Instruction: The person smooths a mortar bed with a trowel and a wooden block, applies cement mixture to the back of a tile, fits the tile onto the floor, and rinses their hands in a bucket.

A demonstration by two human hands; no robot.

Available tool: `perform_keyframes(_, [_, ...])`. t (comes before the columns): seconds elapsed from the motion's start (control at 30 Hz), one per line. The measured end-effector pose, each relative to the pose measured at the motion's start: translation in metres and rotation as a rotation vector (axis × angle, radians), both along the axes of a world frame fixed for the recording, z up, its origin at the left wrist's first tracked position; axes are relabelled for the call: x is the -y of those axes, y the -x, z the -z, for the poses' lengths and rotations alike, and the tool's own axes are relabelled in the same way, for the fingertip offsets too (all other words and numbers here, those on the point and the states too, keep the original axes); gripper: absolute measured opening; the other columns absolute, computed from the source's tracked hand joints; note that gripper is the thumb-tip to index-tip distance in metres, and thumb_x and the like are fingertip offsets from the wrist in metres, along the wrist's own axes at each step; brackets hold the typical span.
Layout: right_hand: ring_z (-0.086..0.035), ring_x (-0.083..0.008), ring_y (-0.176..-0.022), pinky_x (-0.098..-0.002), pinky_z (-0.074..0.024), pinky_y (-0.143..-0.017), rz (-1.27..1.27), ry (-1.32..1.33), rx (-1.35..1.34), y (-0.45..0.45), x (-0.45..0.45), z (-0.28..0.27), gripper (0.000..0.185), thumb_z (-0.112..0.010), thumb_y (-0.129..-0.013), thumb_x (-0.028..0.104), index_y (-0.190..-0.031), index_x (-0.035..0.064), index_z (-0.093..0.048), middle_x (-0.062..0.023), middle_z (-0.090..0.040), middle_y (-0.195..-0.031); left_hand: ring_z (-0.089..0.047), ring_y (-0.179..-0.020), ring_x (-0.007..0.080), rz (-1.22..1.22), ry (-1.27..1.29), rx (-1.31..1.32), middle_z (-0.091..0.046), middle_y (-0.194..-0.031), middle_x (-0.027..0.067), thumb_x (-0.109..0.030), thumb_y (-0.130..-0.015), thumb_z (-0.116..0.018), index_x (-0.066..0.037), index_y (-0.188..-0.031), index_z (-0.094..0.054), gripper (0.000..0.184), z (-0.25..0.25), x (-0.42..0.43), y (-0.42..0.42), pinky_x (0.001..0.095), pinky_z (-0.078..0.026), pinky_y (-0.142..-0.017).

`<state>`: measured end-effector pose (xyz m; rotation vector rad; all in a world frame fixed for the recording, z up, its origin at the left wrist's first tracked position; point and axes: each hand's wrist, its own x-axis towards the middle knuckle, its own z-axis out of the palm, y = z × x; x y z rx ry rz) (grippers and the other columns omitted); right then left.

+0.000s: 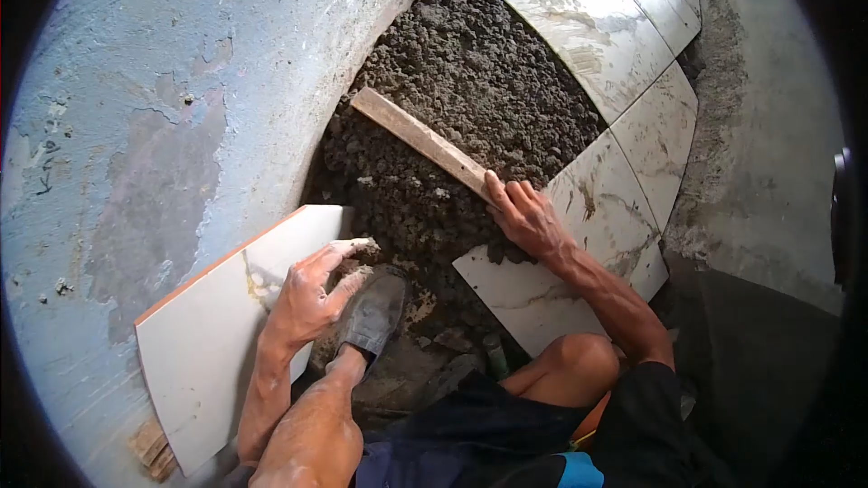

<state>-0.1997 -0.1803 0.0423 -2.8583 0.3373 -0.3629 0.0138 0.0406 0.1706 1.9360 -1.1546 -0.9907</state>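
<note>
My right hand [526, 219] grips the near end of a flat wooden batten [420, 138]. The batten lies slantwise across a bed of dark, crumbly mortar [479, 54], its far end toward the blue wall. Mortar-smeared and holding nothing, my left hand [312, 294] is above my shoe, with thumb and forefinger apart. Close to that hand, a loose white marbled tile [203, 343] with an orange-brown edge leans by the wall. Laid marbled tiles [601, 172] border the mortar on the right, and my right forearm passes over the nearest one.
The peeling blue wall [226, 63] rises on the left, and a grey wall [768, 163] stands on the right. My grey shoe [372, 312] rests beside the mortar. Wood pieces [152, 447] lie at the lower left. Splashes of mortar mark the upper tiles.
</note>
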Motion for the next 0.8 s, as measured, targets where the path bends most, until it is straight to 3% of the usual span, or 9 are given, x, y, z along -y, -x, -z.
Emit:
perform_keyframes(0.13, [-0.046,-0.0178,-0.065,-0.0301,-0.0439,-0.053,0.022,-0.016,0.015,0.009,-0.012,-0.004,0.055,-0.061,-0.074,0.006,-0.124,-0.0005,-0.040,-0.0070,-0.044,-0.074,-0.058,-0.092,0.0242,-0.082,-0.015,0.056,-0.061,-0.097,0.0142,-0.004,-0.076,-0.055,0.001,-0.101,-0.057,0.026,-0.003,0.002,-0.003,0.0322,-0.043,-0.083])
perform_keyframes(0.3, [-0.049,-0.0178,-0.063,-0.0299,-0.0438,-0.054,0.226,0.034,0.055,0.023,0.006,-0.007,0.056,-0.064,-0.072,0.007,-0.123,0.0016,-0.042,-0.0064,-0.050,-0.075,-0.053,-0.102,0.0249,-0.089,0.076,0.426,-0.056,-0.106,0.0152,-0.002,-0.077,-0.057,0.002,-0.105,-0.055,0.029,-0.008,0.006,-0.007,0.0322,-0.040,-0.089])
perform_keyframes(0.53, [-0.052,-0.0203,-0.068,-0.0320,-0.0462,-0.058,0.409,0.015,-0.025,0.057,0.014,0.004,0.060,-0.065,-0.071,0.011,-0.126,0.0092,-0.042,-0.0053,-0.052,-0.081,-0.052,-0.100,0.0286,0.018,0.064,0.792,-0.056,-0.106,0.0126,-0.003,-0.071,-0.063,0.000,-0.101,-0.057,0.031,-0.007,0.007,-0.010,0.0357,-0.041,-0.087])
perform_keyframes(0.6, [-0.052,-0.0202,-0.069,-0.0319,-0.0461,-0.059,0.385,-0.023,-0.053,0.061,0.003,0.004,0.060,-0.065,-0.071,0.011,-0.126,0.0085,-0.041,-0.0059,-0.053,-0.082,-0.052,-0.100,0.0253,0.066,0.003,1.150,-0.057,-0.106,0.0103,-0.002,-0.067,-0.066,-0.002,-0.100,-0.058,0.034,-0.024,0.010,-0.012,0.0336,-0.041,-0.087])
perform_keyframes(0.67, [-0.052,-0.0204,-0.070,-0.0319,-0.0459,-0.059,0.345,-0.031,-0.060,0.063,-0.013,0.002,0.060,-0.065,-0.071,0.011,-0.126,0.0079,-0.040,-0.0066,-0.053,-0.082,-0.053,-0.100,0.0216,0.042,-0.085,1.194,-0.057,-0.106,0.0084,-0.008,-0.070,-0.065,-0.004,-0.100,-0.059,0.031,-0.034,0.011,-0.014,0.0316,-0.041,-0.086])
perform_keyframes(0.73, [-0.051,-0.0206,-0.070,-0.0318,-0.0457,-0.059,0.276,-0.044,-0.041,0.054,-0.024,0.001,0.060,-0.065,-0.072,0.011,-0.126,0.0072,-0.040,-0.0073,-0.052,-0.082,-0.054,-0.096,0.0187,0.038,-0.378,1.147,-0.059,-0.102,0.0062,-0.015,-0.074,-0.062,-0.006,-0.100,-0.060,0.028,-0.035,0.003,-0.020,0.0313,-0.042,-0.083])
perform_keyframes(0.77, [-0.051,-0.0209,-0.070,-0.0320,-0.0456,-0.059,0.242,-0.030,-0.046,0.052,-0.028,-0.001,0.061,-0.065,-0.072,0.011,-0.126,0.0064,-0.040,-0.0078,-0.052,-0.082,-0.057,-0.087,0.0185,0.103,-0.393,1.199,-0.061,-0.091,0.0060,-0.020,-0.078,-0.055,-0.008,-0.095,-0.062,0.022,-0.036,0.004,-0.019,0.0306,-0.044,-0.076])
perform_keyframes(0.8, [-0.051,-0.0212,-0.071,-0.0323,-0.0455,-0.059,0.205,-0.014,-0.053,0.052,-0.030,-0.002,0.061,-0.065,-0.072,0.011,-0.127,0.0057,-0.039,-0.0084,-0.052,-0.082,-0.057,-0.087,0.0185,0.090,-0.415,1.208,-0.061,-0.091,0.0060,-0.020,-0.078,-0.055,-0.008,-0.095,-0.062,0.022,-0.037,0.005,-0.021,0.0306,-0.044,-0.076])
